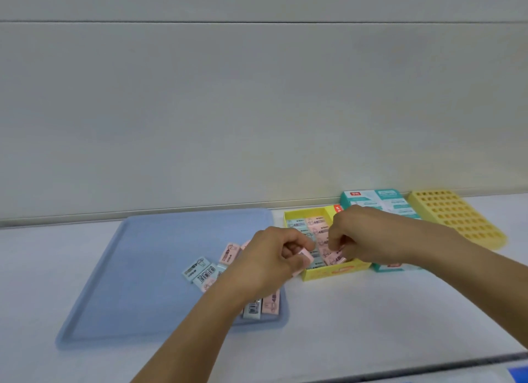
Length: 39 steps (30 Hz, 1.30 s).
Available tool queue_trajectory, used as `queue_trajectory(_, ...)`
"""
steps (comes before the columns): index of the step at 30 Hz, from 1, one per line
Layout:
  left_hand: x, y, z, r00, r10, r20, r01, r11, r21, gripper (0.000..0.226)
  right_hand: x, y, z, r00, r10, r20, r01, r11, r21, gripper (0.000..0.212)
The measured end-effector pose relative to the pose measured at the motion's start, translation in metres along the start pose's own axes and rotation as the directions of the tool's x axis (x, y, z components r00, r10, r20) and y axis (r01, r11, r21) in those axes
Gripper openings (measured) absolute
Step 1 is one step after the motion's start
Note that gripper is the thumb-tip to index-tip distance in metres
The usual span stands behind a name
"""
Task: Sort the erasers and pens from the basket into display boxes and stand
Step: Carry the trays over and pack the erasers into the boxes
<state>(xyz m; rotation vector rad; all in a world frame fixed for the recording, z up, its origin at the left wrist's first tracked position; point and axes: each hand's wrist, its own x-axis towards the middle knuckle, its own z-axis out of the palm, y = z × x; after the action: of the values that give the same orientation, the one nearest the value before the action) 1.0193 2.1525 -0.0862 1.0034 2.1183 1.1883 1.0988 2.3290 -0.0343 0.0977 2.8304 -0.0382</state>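
Note:
A flat blue tray [137,274] lies on the white table and holds several pink and pale blue erasers [200,271]. To its right stands a yellow display box [328,272] with rows of erasers inside. My left hand [268,257] grips a pink eraser [303,261] at the box's left wall. My right hand [363,234] hovers over the box and pinches a pink eraser [335,257] down among the others. A teal display box [380,201] sits behind the yellow one. A yellow pen stand [457,219] full of holes lies at the far right.
A pale wall rises right behind the boxes. The table's front edge runs across the lower right corner, with a blue object [518,375] just beyond it. Two erasers [261,307] lie at the tray's near right corner under my left forearm.

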Motion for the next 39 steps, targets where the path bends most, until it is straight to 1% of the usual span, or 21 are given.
queue_trajectory(3,0.000,-0.001,0.000,1.000,-0.007,-0.003,0.007,1.000,-0.010,0.021,-0.002,0.003,-0.001,1.000,-0.014,0.015,0.014,1.000,0.024,0.028)
queue_trajectory(9,0.001,-0.004,0.001,1.000,-0.023,-0.007,0.023,0.999,-0.029,0.019,0.004,0.012,0.004,0.995,-0.093,0.044,0.089,0.992,0.088,0.022)
queue_trajectory(12,0.001,-0.005,0.002,0.999,-0.029,-0.016,0.028,0.999,-0.028,0.018,0.002,0.015,0.011,0.986,-0.163,0.023,0.162,0.986,0.048,0.023)
queue_trajectory(14,0.001,-0.006,0.002,0.999,-0.034,-0.021,0.034,0.999,-0.032,0.018,-0.004,0.016,0.014,0.981,-0.192,-0.003,0.192,0.981,-0.009,0.027)
queue_trajectory(17,0.000,-0.008,0.003,0.999,-0.037,-0.025,0.036,0.999,-0.041,0.017,-0.017,0.014,0.014,0.983,-0.180,0.027,0.182,0.979,-0.088,0.035)
queue_trajectory(19,0.001,-0.008,0.003,0.999,-0.040,-0.025,0.039,0.999,-0.037,0.019,-0.022,0.012,0.013,0.989,-0.144,0.039,0.147,0.986,-0.083,0.045)
queue_trajectory(21,0.002,-0.008,0.004,0.999,-0.040,-0.023,0.040,0.999,-0.021,0.019,-0.023,0.010,0.015,0.994,-0.100,0.035,0.100,0.995,-0.018,0.053)
queue_trajectory(23,0.002,-0.008,0.004,0.999,-0.037,-0.021,0.036,0.999,-0.025,0.018,-0.020,0.011,0.015,0.996,-0.079,0.051,0.077,0.996,0.036,0.045)
queue_trajectory(25,0.001,-0.008,0.003,0.999,-0.036,-0.023,0.035,0.999,-0.030,0.018,-0.019,0.014,0.013,0.993,-0.077,0.095,0.073,0.997,0.037,0.037)
queue_trajectory(31,0.001,-0.008,0.004,0.999,-0.034,-0.029,0.034,0.999,-0.016,0.018,-0.019,0.024,0.010,0.993,-0.067,0.099,0.058,0.994,0.090,0.037)
queue_trajectory(33,0.001,-0.008,0.004,0.999,-0.029,-0.035,0.028,1.000,-0.012,0.017,-0.011,0.024,0.012,0.997,-0.060,0.050,0.053,0.989,0.135,0.030)
queue_trajectory(36,0.002,-0.009,0.004,0.999,-0.027,-0.037,0.027,1.000,-0.008,0.017,0.006,0.027,0.013,0.994,-0.060,-0.093,0.073,0.986,0.147,0.019)
queue_trajectory(37,0.002,-0.009,0.005,0.999,-0.030,-0.038,0.030,1.000,-0.008,0.017,0.012,0.027,0.013,0.992,-0.066,-0.104,0.079,0.989,0.126,0.016)
queue_trajectory(39,0.002,-0.009,0.005,0.999,-0.033,-0.040,0.033,0.999,-0.010,0.016,0.022,0.024,0.013,0.993,-0.080,-0.090,0.087,0.993,0.075,0.020)
